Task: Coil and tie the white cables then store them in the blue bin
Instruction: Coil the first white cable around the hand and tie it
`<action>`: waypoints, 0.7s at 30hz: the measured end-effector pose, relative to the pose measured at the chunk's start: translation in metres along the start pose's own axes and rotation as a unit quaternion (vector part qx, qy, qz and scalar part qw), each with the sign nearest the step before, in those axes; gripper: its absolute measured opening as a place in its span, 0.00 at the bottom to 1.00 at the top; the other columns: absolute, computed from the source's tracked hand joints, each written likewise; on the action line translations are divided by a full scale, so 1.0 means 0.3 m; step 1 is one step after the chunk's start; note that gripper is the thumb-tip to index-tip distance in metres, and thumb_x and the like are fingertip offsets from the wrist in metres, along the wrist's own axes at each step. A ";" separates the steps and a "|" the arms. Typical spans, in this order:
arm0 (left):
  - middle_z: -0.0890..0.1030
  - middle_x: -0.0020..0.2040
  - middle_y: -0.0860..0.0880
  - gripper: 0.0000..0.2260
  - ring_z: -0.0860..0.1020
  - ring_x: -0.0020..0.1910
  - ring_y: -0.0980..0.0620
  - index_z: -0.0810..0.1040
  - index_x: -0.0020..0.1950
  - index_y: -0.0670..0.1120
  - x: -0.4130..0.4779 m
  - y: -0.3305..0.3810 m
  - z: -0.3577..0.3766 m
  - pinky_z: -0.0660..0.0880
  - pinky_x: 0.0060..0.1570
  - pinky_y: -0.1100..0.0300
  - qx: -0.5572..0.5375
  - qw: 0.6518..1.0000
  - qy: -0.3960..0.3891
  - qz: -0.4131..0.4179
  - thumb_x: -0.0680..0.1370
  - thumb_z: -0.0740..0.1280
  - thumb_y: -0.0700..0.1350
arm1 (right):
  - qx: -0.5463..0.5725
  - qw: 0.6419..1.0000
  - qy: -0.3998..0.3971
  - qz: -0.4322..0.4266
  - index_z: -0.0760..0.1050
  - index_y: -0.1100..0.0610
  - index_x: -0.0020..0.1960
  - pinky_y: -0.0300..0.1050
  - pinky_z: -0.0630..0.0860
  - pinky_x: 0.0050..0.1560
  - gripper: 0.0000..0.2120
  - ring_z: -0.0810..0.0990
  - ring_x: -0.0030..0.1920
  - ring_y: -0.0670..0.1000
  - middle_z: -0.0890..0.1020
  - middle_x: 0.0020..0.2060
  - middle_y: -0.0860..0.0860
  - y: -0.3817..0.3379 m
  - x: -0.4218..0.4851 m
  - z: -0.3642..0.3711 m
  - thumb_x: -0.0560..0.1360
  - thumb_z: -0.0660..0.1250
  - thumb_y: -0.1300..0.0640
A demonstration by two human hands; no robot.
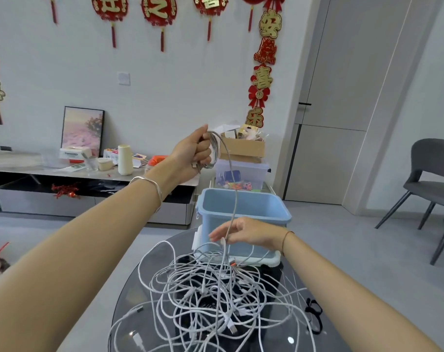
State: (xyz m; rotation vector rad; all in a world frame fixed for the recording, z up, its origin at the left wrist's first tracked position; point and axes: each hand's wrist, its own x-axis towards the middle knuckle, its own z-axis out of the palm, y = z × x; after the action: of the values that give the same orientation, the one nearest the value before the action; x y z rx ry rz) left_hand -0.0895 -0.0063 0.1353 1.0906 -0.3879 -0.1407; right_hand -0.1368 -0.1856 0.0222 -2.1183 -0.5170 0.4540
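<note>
My left hand is raised high and grips a small coil of white cable. From that coil one strand hangs down in front of the blue bin to my right hand. That hand is lower, just before the bin, and the strand runs through its loosely bent fingers. Below both hands a tangled heap of several white cables lies on the round dark glass table. The bin stands open at the table's far edge, and I see nothing inside it.
Black ties lie on the table at the right. Behind the bin stand a clear plastic box and a cardboard box. A low cluttered cabinet runs along the left wall. A grey chair stands at the right.
</note>
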 end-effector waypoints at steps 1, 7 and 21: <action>0.58 0.18 0.54 0.17 0.56 0.16 0.57 0.64 0.35 0.48 -0.002 0.004 -0.010 0.56 0.21 0.67 0.001 1.000 0.012 0.004 0.83 0.56 0.51 | -0.008 1.000 0.000 0.001 0.77 0.62 0.61 0.35 0.72 0.61 0.14 0.79 0.56 0.44 0.81 0.57 0.56 0.002 -0.003 -0.001 0.77 0.60 0.68; 0.57 0.17 0.55 0.16 0.55 0.14 0.58 0.64 0.35 0.48 -0.010 0.008 -0.134 0.58 0.16 0.67 -0.002 0.992 0.123 0.021 0.83 0.56 0.49 | -0.023 0.999 0.015 0.016 0.80 0.57 0.57 0.36 0.74 0.60 0.09 0.81 0.53 0.47 0.83 0.52 0.52 0.045 -0.039 -0.045 0.78 0.64 0.59; 0.64 0.25 0.45 0.20 0.62 0.23 0.51 0.80 0.32 0.49 -0.109 -0.116 -0.147 0.60 0.27 0.60 0.393 0.917 0.059 0.030 0.80 0.61 0.55 | 0.202 0.942 0.268 0.020 0.74 0.61 0.50 0.37 0.80 0.32 0.06 0.82 0.29 0.47 0.82 0.39 0.57 -0.101 0.010 -0.115 0.74 0.68 0.67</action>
State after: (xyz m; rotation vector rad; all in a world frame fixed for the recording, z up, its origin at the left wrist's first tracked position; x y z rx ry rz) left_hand -0.1006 0.0243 0.0791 1.8695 -0.3761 0.1555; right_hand -0.1230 -0.1914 0.0656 -1.7518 -0.0536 -0.0133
